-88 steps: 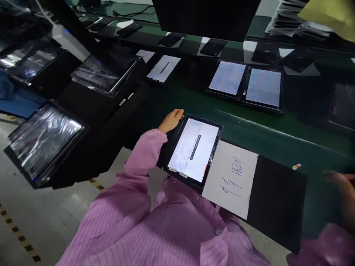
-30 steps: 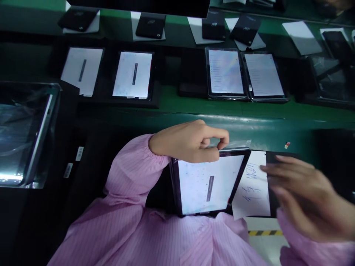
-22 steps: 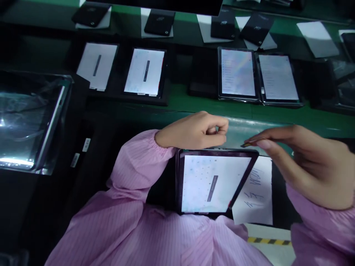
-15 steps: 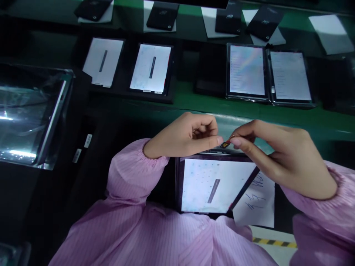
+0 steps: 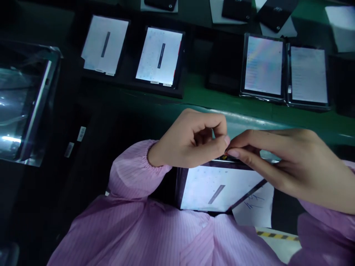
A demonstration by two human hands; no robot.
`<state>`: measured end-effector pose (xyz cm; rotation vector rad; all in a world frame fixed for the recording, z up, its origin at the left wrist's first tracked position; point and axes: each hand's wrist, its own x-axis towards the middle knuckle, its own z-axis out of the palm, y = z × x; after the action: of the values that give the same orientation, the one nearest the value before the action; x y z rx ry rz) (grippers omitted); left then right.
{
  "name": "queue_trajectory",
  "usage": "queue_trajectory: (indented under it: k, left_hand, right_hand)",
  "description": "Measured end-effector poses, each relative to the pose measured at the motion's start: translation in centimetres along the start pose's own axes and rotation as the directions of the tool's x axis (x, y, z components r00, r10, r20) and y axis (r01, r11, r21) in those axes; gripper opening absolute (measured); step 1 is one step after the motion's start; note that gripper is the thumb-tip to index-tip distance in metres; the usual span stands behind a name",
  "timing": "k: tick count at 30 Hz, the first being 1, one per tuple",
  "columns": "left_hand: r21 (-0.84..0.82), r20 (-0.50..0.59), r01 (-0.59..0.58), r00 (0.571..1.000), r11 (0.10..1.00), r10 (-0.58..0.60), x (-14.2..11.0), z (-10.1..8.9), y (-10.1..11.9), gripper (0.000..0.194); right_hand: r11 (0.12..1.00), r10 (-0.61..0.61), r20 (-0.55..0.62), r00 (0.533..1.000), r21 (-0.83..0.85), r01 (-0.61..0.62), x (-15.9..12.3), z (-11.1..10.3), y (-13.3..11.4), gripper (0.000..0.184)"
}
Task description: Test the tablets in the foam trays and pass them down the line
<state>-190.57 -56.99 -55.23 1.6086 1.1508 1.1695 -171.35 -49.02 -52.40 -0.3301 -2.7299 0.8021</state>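
Observation:
My right hand (image 5: 280, 159) pinches a tiny memory card (image 5: 224, 157), dark with gold contacts, between thumb and forefinger. Just under it is the upper edge of a tablet (image 5: 199, 188), which leans in front of my body with its screen lit and a grey bar across it. My left hand (image 5: 194, 138) is curled with thumb and forefinger brought together, its tips at the right fingertips and above the tablet's edge. Whether the left fingers also grip the card is hidden.
Two lit tablets (image 5: 105, 46) (image 5: 149, 66) lie ahead on the left, two more (image 5: 263, 66) (image 5: 309, 75) on the right. Farther back are dark devices (image 5: 277, 16) on white sheets. A plastic-wrapped panel (image 5: 19, 111) is at left. Handwritten paper (image 5: 255, 212) lies by my tablet.
My hands have drawn closer together at the tablet's upper edge, and less of the memory card shows. The view has shifted, so the far tablets appear higher.

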Motion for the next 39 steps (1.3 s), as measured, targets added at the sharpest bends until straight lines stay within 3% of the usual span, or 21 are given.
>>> queue_trajectory:
  k: [6, 14, 26, 32, 39]
  left_hand:
    - [0.086, -0.005, 0.010, 1.000, 0.996, -0.010, 0.4, -0.3, -0.5, 0.023]
    - [0.201, -0.006, 0.014, 1.000, 0.980, -0.013, 0.8, -0.1, -1.0, 0.025]
    - [0.238, 0.005, 0.017, 1.000, 0.971, -0.019, 1.7, 1.4, -0.7, 0.023]
    - [0.230, -0.025, 0.057, 0.998, 0.971, -0.053, 1.8, 2.0, -0.4, 0.022]
    - [0.235, -0.029, 0.067, 0.998, 0.970, -0.062, 1.9, 2.4, -0.3, 0.022]
  right_hand:
    - [0.993, -0.049, 0.123, 0.991, 0.116, 0.035, 1.1, 0.1, 1.5, 0.022]
    - [0.959, -0.059, 0.278, 0.959, 0.282, -0.023, 2.1, -0.1, 3.2, 0.022]
    - [0.952, 0.064, 0.254, 0.965, 0.276, -0.135, 0.3, -1.0, 3.9, 0.015]
    - [0.958, -0.050, 0.196, 0.979, 0.286, -0.008, -0.1, -0.9, 4.1, 0.015]
    - [0.955, -0.090, 0.177, 0.980, 0.296, 0.034, -0.4, -0.7, 4.4, 0.016]
